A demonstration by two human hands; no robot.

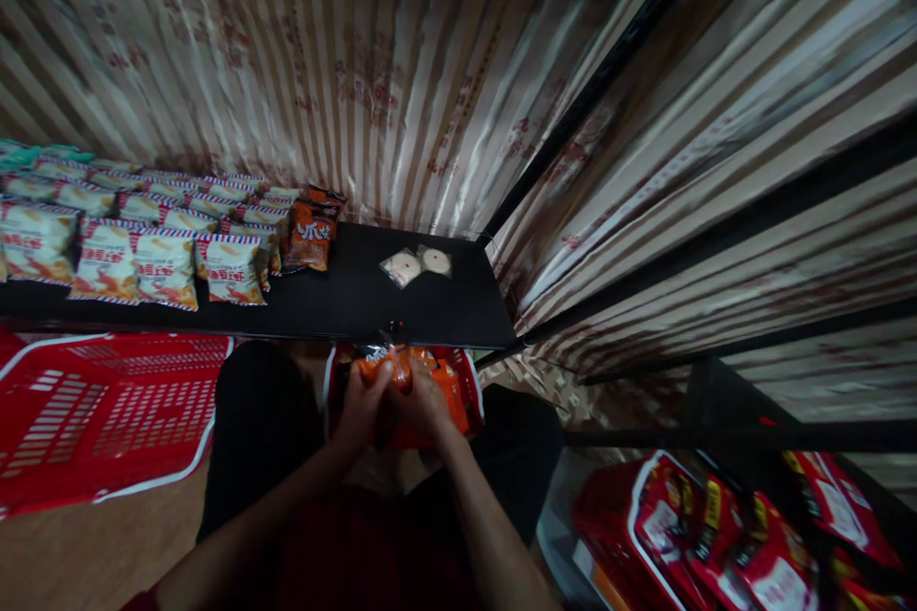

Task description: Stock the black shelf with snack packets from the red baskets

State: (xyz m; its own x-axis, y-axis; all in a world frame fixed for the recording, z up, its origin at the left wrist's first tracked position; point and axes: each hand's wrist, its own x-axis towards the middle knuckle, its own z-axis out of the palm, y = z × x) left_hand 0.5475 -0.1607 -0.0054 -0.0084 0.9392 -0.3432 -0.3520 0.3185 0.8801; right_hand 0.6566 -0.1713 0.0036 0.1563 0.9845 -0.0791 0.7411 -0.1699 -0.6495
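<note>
My left hand (pixel 364 403) and my right hand (pixel 422 399) are both closed on one orange snack bag (pixel 373 365), with the thumbs close together on its front. The bag is held over a red basket (pixel 474 374) with a white rim, between my knees. More orange snack bags (pixel 450 387) lie in that basket beside my right hand. On the black shelf (pixel 351 296) ahead, an orange-brown snack bag (pixel 310 234) stands at the end of the rows of white snack bags (pixel 166 267). Two round, pale items in clear wrappers (pixel 403 267) lie farther right.
A red basket with a white rim (pixel 172 372) sits on the floor at left. At lower right, another red basket (pixel 608 506) stands near red snack packs (pixel 774 554). Black frame bars (pixel 616 86) run before the striped curtain (pixel 401 48).
</note>
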